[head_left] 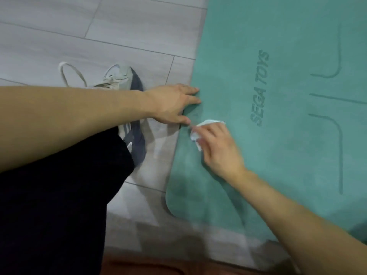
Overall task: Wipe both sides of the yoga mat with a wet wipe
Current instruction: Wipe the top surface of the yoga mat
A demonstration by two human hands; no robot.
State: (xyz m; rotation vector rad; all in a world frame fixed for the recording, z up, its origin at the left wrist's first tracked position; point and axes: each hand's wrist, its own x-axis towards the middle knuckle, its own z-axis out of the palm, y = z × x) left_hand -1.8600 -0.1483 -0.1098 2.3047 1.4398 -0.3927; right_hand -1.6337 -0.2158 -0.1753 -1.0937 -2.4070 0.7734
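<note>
A shoe (127, 108) and dark trouser leg (59, 195) sit on the grey floor (59, 36) at left. The left hand (170, 104) lies flat, fingers straight, pressing the mat (288, 135) edge and grasping nothing. Just right, the right hand (216, 147) pinches the wipe (206, 124) against the mat near its corner. The mat lies flat on the floor; it looks soft, flexible and grippy, so I'd lift it by the edge or corner to flip it. The wipe is thin, limp and likely to bunch.

Left grip (174, 105) flat, right grip (216, 147) pinching.
</note>
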